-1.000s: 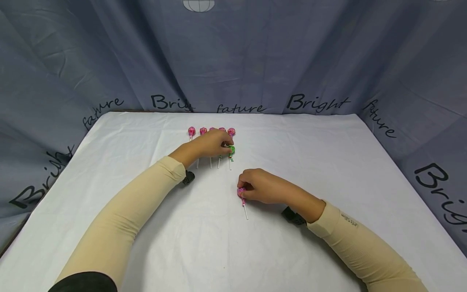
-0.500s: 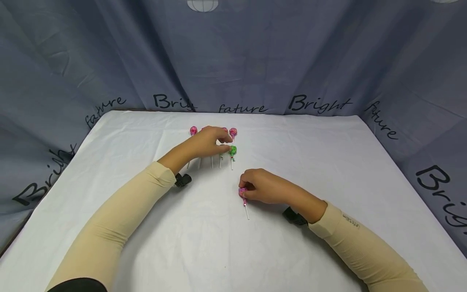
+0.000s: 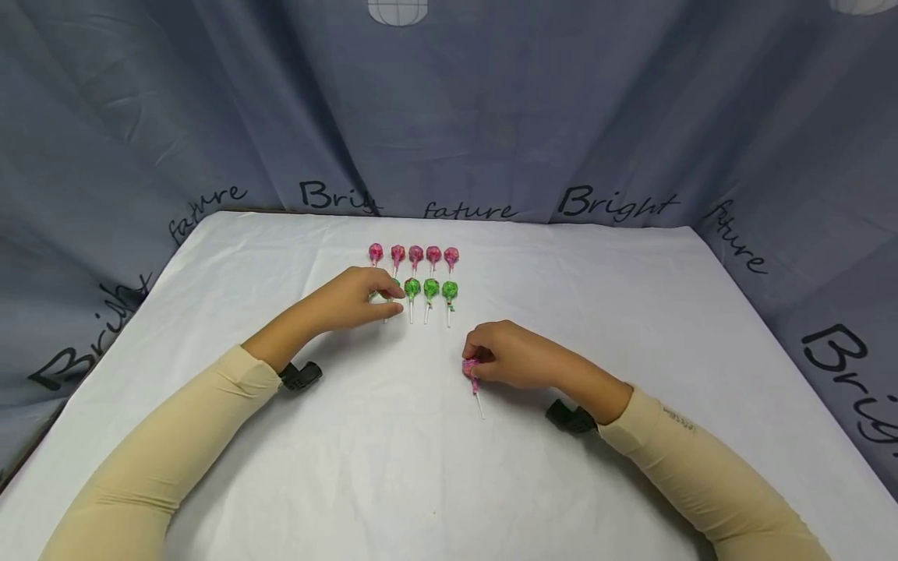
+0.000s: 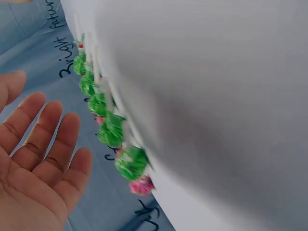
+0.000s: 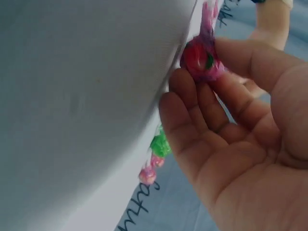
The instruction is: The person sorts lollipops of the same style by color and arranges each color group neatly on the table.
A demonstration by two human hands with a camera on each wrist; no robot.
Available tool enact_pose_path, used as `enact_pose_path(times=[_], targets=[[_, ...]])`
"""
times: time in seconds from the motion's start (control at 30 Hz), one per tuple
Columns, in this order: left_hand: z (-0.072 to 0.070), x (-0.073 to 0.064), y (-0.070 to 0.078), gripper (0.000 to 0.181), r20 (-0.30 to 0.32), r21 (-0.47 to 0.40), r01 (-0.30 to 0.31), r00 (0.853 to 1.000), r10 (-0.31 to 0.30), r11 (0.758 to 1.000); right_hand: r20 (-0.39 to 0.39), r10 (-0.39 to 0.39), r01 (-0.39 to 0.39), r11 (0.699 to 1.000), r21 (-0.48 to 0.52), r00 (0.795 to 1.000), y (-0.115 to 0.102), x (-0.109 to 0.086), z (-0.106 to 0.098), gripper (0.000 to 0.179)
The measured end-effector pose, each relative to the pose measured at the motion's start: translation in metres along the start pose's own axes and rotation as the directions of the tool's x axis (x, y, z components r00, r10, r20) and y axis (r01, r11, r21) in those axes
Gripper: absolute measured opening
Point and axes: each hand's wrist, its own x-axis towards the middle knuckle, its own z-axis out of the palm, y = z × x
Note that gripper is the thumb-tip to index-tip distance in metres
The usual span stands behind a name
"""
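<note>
Between thumb and fingers, my right hand (image 3: pixel 515 354) pinches a pink-purple lollipop (image 5: pixel 202 60) by its wrapped head; the white stick points toward the near edge in the head view. My left hand (image 3: pixel 351 298) hovers over the left end of a row of green lollipops (image 3: pixel 431 288), partly covering the leftmost ones. Its fingers are extended and hold nothing, as the left wrist view shows with the palm (image 4: pixel 33 187) bare. Behind the green row lies a row of pink lollipops (image 3: pixel 416 254), heads away from me.
A white cloth (image 3: pixel 393 475) covers the table. Grey-blue curtains (image 3: pixel 491 109) with printed lettering hang along its back and sides. A black wrist camera (image 3: pixel 300 376) sits under the left wrist, and another black wrist camera (image 3: pixel 570 417) under the right.
My left hand has drawn back left and toward me from the right end of the rows, uncovering most lollipops. The right hand stays nearly in place, still pinching its lollipop.
</note>
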Motion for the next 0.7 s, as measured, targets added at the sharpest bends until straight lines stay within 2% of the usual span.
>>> enact_pose_path(times=[0.17,0.33,0.47,0.7], targets=[[-0.002,-0.020,-0.008,0.023,-0.008,-0.023,-0.001,1.000,0.001,1.000,-0.048,0.028,-0.027,0.999,0.028,0.998,0.007,0.001,-0.012,0.007],[-0.008,-0.034,-0.013,0.023,-0.038,-0.042,0.033,0.999,-0.035,0.999,-0.098,0.031,-0.027,0.999,0.040,0.995,0.016,0.008,-0.027,0.006],[-0.014,-0.042,-0.018,0.025,-0.045,-0.047,0.044,0.998,-0.047,0.998,-0.124,0.037,-0.034,0.999,0.026,0.992,0.024,0.017,-0.038,0.005],[-0.029,-0.051,-0.028,0.027,-0.060,0.012,0.103,0.993,-0.103,0.995,-0.152,0.085,-0.087,0.996,-0.012,0.985,0.033,0.036,-0.054,0.005]])
